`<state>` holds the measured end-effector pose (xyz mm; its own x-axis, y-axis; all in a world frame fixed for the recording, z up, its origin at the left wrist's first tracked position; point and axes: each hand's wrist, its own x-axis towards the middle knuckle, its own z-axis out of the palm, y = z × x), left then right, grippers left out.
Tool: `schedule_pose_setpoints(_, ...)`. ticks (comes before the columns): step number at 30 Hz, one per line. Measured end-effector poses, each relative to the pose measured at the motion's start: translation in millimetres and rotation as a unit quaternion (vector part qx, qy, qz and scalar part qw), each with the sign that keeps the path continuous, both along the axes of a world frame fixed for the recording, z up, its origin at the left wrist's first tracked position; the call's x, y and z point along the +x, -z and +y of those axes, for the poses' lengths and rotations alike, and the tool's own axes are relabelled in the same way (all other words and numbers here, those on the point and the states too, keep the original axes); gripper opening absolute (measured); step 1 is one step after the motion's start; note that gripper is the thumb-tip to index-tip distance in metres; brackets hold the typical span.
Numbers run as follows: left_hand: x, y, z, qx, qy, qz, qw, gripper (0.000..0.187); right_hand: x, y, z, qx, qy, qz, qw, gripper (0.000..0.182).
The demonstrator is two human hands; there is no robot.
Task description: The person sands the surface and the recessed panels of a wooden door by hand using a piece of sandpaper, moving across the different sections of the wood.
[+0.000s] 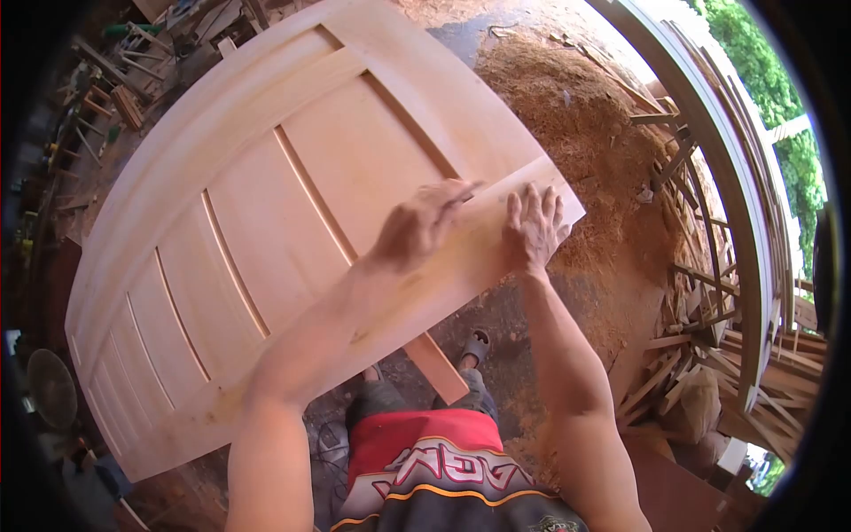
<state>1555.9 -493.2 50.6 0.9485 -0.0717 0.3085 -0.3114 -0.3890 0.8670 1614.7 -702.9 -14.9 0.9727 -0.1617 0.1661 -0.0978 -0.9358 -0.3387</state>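
A large pale wooden panel door with recessed panels and raised frame pieces lies in front of me, sloping across the view. My left hand is over the frame rail along its near edge, blurred by motion. Its fingers are closed, and a thin dark edge shows by the fingertips; what it holds is too smeared to name. My right hand lies flat on the near right corner of the door, fingers spread, holding nothing. A wooden bar sticks out from beneath the near edge, toward my legs.
Sawdust and shavings cover the floor to the right. Stacked boards and offcuts stand along the right side, below a long curved-looking beam. Tools and wood scraps lie at the far left. A round fan-like object is at the left edge.
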Motion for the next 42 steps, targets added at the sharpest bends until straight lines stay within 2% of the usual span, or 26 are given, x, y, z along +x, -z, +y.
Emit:
schedule_pose_setpoints(2, -12, 12, 13, 0.117, -0.113, -0.050, 0.985, 0.036, -5, 2, -6, 0.012, -0.022, 0.001, 1.000, 0.064)
schedule_pose_setpoints(6, -14, 65, -35, 0.337, -0.111, 0.026, 0.934, 0.040, -9, -8, -17, 0.086, -0.086, 0.038, 0.992, 0.062)
schedule_pose_setpoints(9, -1, 64, -82, 0.329, -0.229, 0.051, 0.915, 0.040, -6, -15, -30, 0.175, -0.122, 0.088, 0.973, 0.063)
schedule_pose_setpoints(10, -15, 64, -65, 0.310, -0.197, 0.020, 0.930, 0.038, -8, -18, -38, 0.195, -0.146, 0.087, 0.966, 0.063)
schedule_pose_setpoints(12, -76, 51, -16, 0.301, -0.258, 0.135, 0.908, 0.036, -2, -21, -63, 0.148, -0.235, 0.088, 0.956, 0.058)
schedule_pose_setpoints(14, -167, 54, 44, 0.346, -0.326, 0.148, 0.867, 0.035, -3, -16, -97, 0.067, -0.332, 0.044, 0.940, 0.054)
schedule_pose_setpoints(15, -208, 51, 72, 0.370, -0.361, 0.158, 0.842, 0.034, 0, -18, -103, 0.064, -0.352, 0.052, 0.932, 0.053)
schedule_pose_setpoints(18, -217, 70, 76, 0.409, -0.424, 0.143, 0.795, 0.033, 11, -42, -109, 0.017, -0.390, 0.088, 0.916, 0.054)
schedule_pose_setpoints(20, -138, 55, 3, 0.334, -0.399, 0.091, 0.849, 0.032, 26, -48, -93, 0.123, -0.421, 0.115, 0.891, 0.057)
schedule_pose_setpoints(21, -100, 48, -27, 0.308, -0.339, 0.039, 0.888, 0.032, 33, -51, -81, 0.176, -0.435, 0.130, 0.874, 0.058)
schedule_pose_setpoints(22, -64, 25, -58, 0.222, -0.256, -0.005, 0.941, 0.028, 36, -59, -70, 0.239, -0.467, 0.118, 0.843, 0.060)
schedule_pose_setpoints(23, -36, 45, -80, 0.150, -0.233, -0.042, 0.960, 0.022, 43, -60, -64, 0.247, -0.491, 0.121, 0.826, 0.060)
schedule_pose_setpoints(24, -21, 19, -92, 0.013, -0.256, 0.041, 0.966, 0.020, 50, -60, -58, 0.341, -0.474, 0.196, 0.788, 0.062)
schedule_pose_setpoints(25, -14, -8, -101, -0.127, -0.264, 0.124, 0.948, 0.019, 56, -60, -55, 0.430, -0.441, 0.274, 0.739, 0.064)
schedule_pose_setpoints(27, -7, -1, -111, -0.315, -0.254, 0.097, 0.909, 0.021, 72, -82, -54, 0.442, -0.467, 0.390, 0.659, 0.066)
schedule_pose_setpoints(28, -1, -1, -114, -0.400, -0.245, 0.076, 0.880, 0.022, 66, -86, -45, 0.517, -0.456, 0.391, 0.610, 0.065)
schedule_pose_setpoints(31, 3, 2, -122, -0.551, -0.235, 0.038, 0.800, 0.023, 77, -85, -24, 0.435, -0.542, 0.379, 0.611, 0.042)
schedule_pose_setpoints(32, 6, 2, -120, -0.528, -0.270, 0.020, 0.805, 0.023, 77, -82, -16, 0.420, -0.543, 0.370, 0.626, 0.031)
schedule_pose_setpoints(34, 11, 4, -120, -0.488, -0.346, -0.019, 0.801, 0.024, 90, -98, 7, 0.392, -0.601, 0.334, 0.611, 0.028)
schedule_pose_setpoints(35, 2, 36, -106, -0.371, -0.390, 0.046, 0.841, 0.029, 100, -102, 20, 0.375, -0.629, 0.320, 0.601, 0.027)
schedule_pose_setpoints(36, -3, 25, -102, -0.261, -0.479, 0.041, 0.837, 0.034, 119, -100, 35, 0.331, -0.683, 0.245, 0.603, 0.027)
schedule_pose_setpoints(37, -8, 41, -91, -0.108, -0.575, 0.002, 0.811, 0.038, 143, -99, 52, 0.286, -0.734, 0.166, 0.594, 0.028)
schedule_pose_setpoints(39, -37, 61, -78, 0.091, -0.671, 0.076, 0.732, 0.044, 179, -103, 80, 0.072, -0.809, -0.023, 0.583, 0.035)
schedule_pose_setpoints(40, -46, 69, -75, 0.189, -0.696, 0.108, 0.684, 0.048, 189, -90, 90, 0.054, -0.843, -0.070, 0.531, 0.037)
schedule_pose_setpoints(42, -45, 79, -79, 0.258, -0.712, 0.155, 0.635, 0.052, 191, -57, 92, 0.004, -0.919, -0.088, 0.384, 0.038)
